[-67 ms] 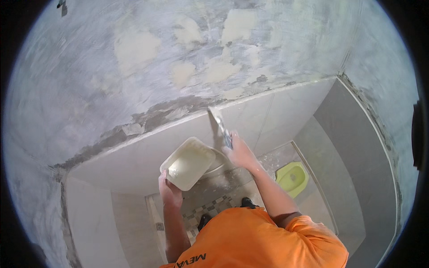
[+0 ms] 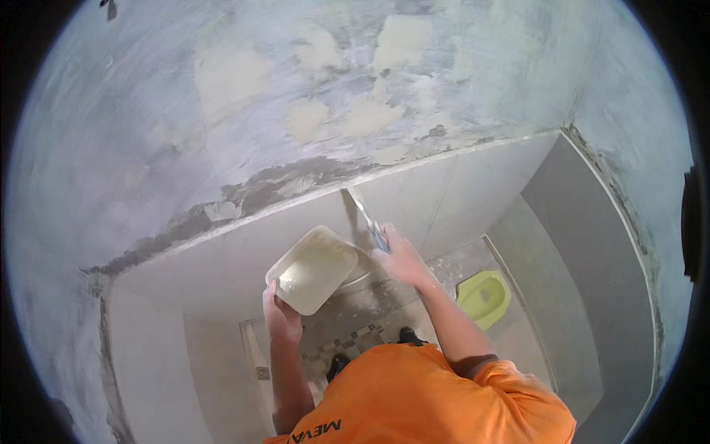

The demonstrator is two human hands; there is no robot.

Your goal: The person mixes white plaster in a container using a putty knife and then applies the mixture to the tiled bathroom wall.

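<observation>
My left hand (image 2: 283,309) grips the near left edge of a pale rectangular tub (image 2: 319,268), thumb inside the rim. The tub is tilted, with off-white residue or paste inside. In my right hand (image 2: 400,257), closed round its grey handle, is a putty knife (image 2: 364,209). Its blade points up and left, close to the top edge of the wall tiles (image 2: 414,196); whether it touches cannot be made out. Above that edge, the grey plastered wall (image 2: 244,133) carries cream patches and a rough dark strip along the tile line.
A yellow-green squat toilet (image 2: 484,299) is set in the floor to the right, behind a raised edge. A round pale basin or bucket (image 2: 359,270) lies partly hidden behind the tub. Patterned tiles (image 2: 347,346) and a floor drain (image 2: 262,373) show below. Tiled walls close in both sides.
The putty knife's blade has dropped slightly away from the plaster toward the tiles, with my right hand lowering a little. The tub stays nearly still in my left hand.
</observation>
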